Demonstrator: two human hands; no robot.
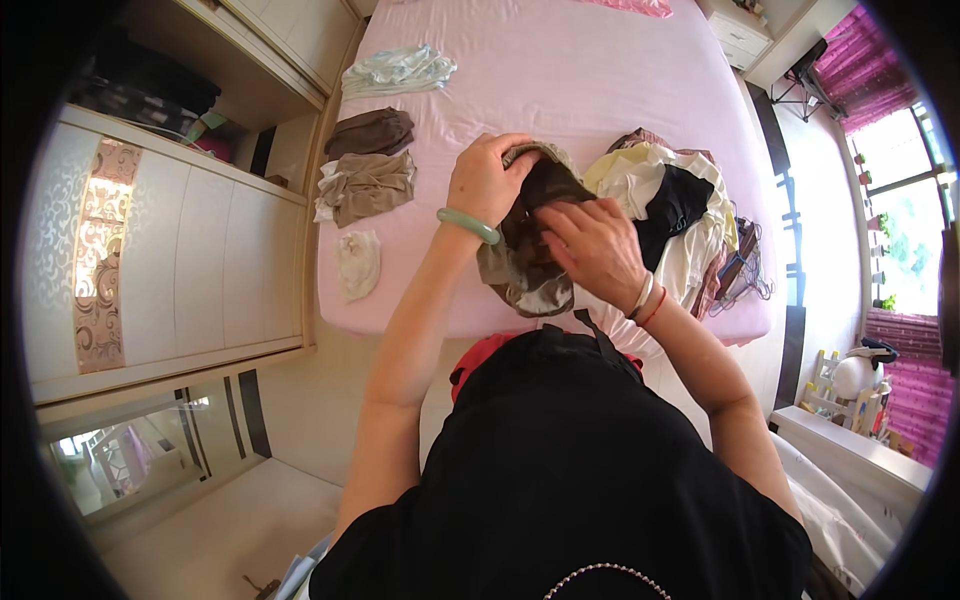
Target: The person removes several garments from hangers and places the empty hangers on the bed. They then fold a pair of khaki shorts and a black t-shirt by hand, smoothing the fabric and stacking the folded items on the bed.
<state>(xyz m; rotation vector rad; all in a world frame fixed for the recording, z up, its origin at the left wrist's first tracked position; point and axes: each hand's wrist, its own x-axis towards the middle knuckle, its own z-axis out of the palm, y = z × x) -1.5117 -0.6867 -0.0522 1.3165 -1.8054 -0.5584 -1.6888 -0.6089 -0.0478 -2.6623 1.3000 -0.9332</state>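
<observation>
Olive-brown garment point(522, 238): held in both hands over the near end of the bed point(580, 90), between its left and right sides. Whether its lower part touches the bed cannot be told.

Left hand point(488, 183): closed on the garment's upper edge, thumb and fingers gripping the cloth. Right hand point(603, 243): fingers lightly bent against the dark inner face; whether they pinch any cloth cannot be told.

Step in hand, as judged: opening the garment and straightening its inside. Next move calls for a firm left grip as anchor while the right hand smooths the inner layer. If the edge slips, the soft opening would probably collapse.

Surroundings: along the bed's left side, from near end to far, lie a small white cloth point(358, 264), a crumpled khaki garment point(375, 190), a dark brown garment point(368, 133) and a pale blue-and-white garment point(398, 70). On the bed's right side, a black garment point(680, 200) lies heaped on a cream garment point(638, 180).
</observation>
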